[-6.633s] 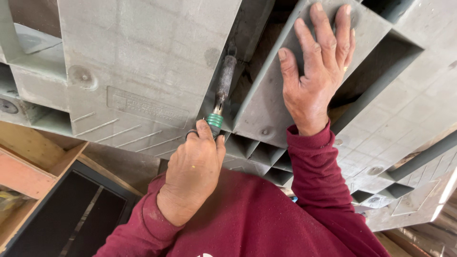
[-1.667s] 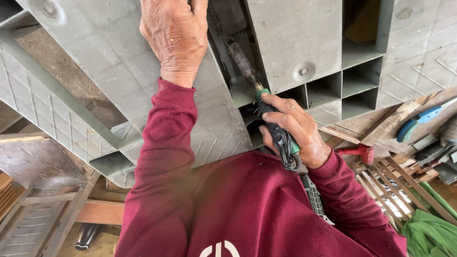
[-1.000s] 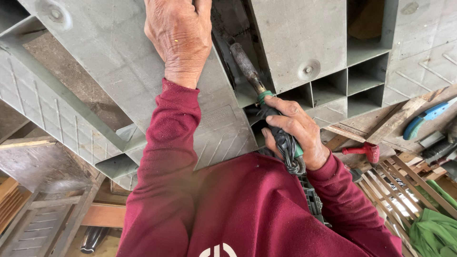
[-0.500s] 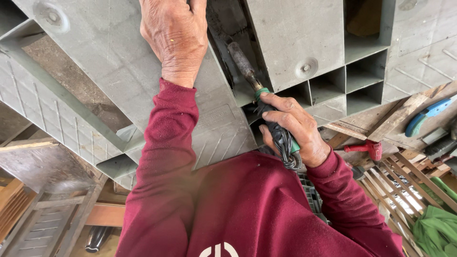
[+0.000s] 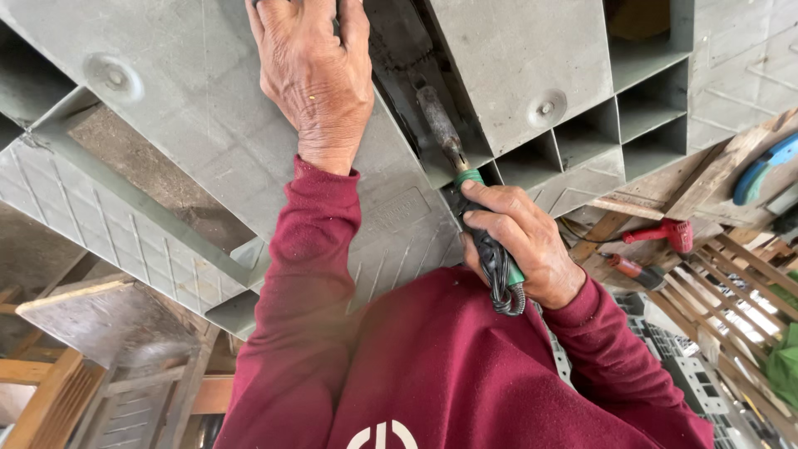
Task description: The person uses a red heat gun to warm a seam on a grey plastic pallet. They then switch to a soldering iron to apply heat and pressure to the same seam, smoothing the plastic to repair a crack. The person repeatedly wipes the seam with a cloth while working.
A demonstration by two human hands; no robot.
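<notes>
My left hand (image 5: 312,75) lies flat, fingers spread, on the ribbed face of a large grey plastic pallet (image 5: 191,125) that fills the upper view. My right hand (image 5: 532,249) is shut on a green-handled heating tool (image 5: 440,125) with a dark, sooty metal shaft and a black cord looped under my fist. The shaft's tip reaches into a dark gap between two pallet panels, just right of my left hand. Both of my sleeves are maroon.
A red hand tool (image 5: 665,234) and a blue-handled tool (image 5: 761,170) lie among wooden slats (image 5: 731,274) at the right. A black plastic grid (image 5: 665,357) and green cloth (image 5: 781,366) sit lower right. Wooden frames (image 5: 50,391) stand at lower left.
In the oldest frame my left hand held the tool and my right lay on the pallet; now they are swapped. Over the last second both hands have barely moved.
</notes>
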